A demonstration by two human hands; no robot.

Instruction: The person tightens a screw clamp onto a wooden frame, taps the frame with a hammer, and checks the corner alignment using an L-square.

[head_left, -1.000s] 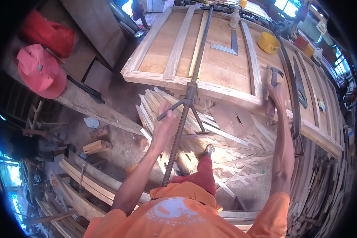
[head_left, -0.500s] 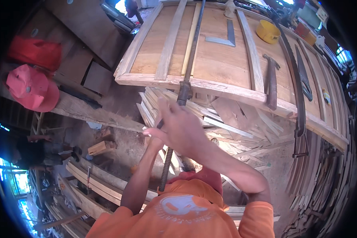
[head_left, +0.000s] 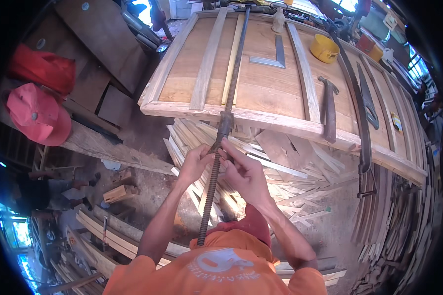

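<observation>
A long bar clamp (head_left: 225, 125) with a threaded screw lies across a framed wooden panel (head_left: 261, 81), and its dark head sits at the panel's near edge. From there the screw (head_left: 209, 196) runs back toward my body. My left hand (head_left: 194, 163) is closed on the lower end of the clamp head, on the left side of the screw. On the other side, my right hand (head_left: 245, 172) pinches the same part with thumb and fingertips, its other fingers curled. What exactly lies between the fingertips is partly hidden.
On the panel lie a metal square (head_left: 279, 55), a hammer (head_left: 329, 105), a handsaw (head_left: 366, 101), a second clamp (head_left: 363, 128) and a yellow container (head_left: 325, 48). Wood strips (head_left: 285, 187) litter the floor below. A pink cap (head_left: 37, 115) rests on a plank at left. Another person (head_left: 39, 189) is at far left.
My right hand, earlier blurred and crossing over the left, has moved down and right. Both hands are now on opposite sides of the clamp screw. The view has shifted slightly.
</observation>
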